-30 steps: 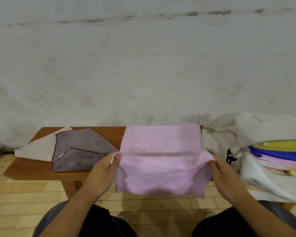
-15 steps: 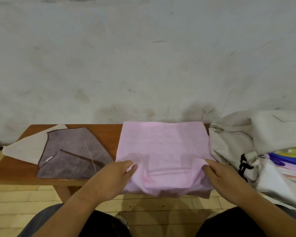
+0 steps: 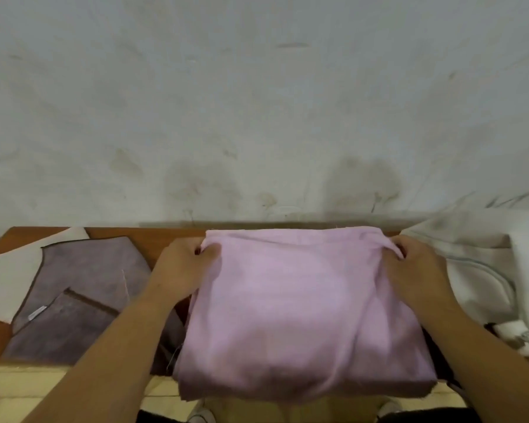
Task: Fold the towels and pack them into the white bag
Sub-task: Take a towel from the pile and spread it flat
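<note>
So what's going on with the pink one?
A person is folding a pink towel on a wooden bench. The left hand pinches its far left corner and the right hand pinches its far right corner, up by the wall. A grey towel and a cream towel lie to the left. The white bag sits on the right.
</note>
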